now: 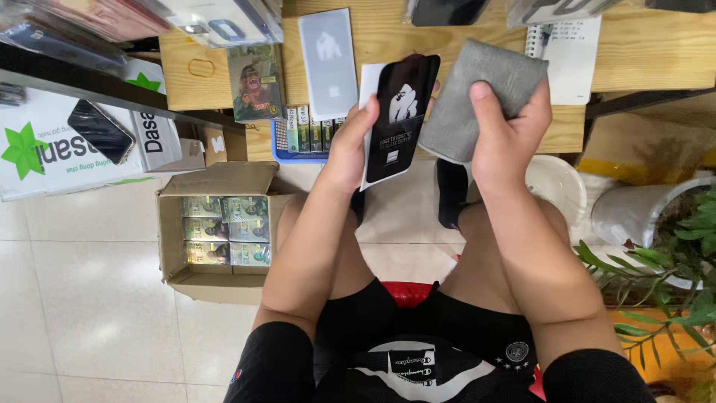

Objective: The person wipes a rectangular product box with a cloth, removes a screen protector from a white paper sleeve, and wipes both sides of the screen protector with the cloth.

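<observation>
My left hand [350, 145] holds a flat black screen protector sheet [400, 112] with a white backing, upright in front of me, thumb along its left edge. My right hand [507, 123] grips a folded grey cloth [481, 93], thumb pressed on top, right beside the black sheet and touching its right edge. Both hands are raised above my knees, just in front of the wooden table [641, 52].
An open cardboard box [216, 283] of small packets sits on the tiled floor at left. Flat packets [328, 60], a notepad [570, 52] and a blue tray [294, 153] lie on the table. White boxes [82, 142] with a phone stand far left. A potted plant [671, 246] is at right.
</observation>
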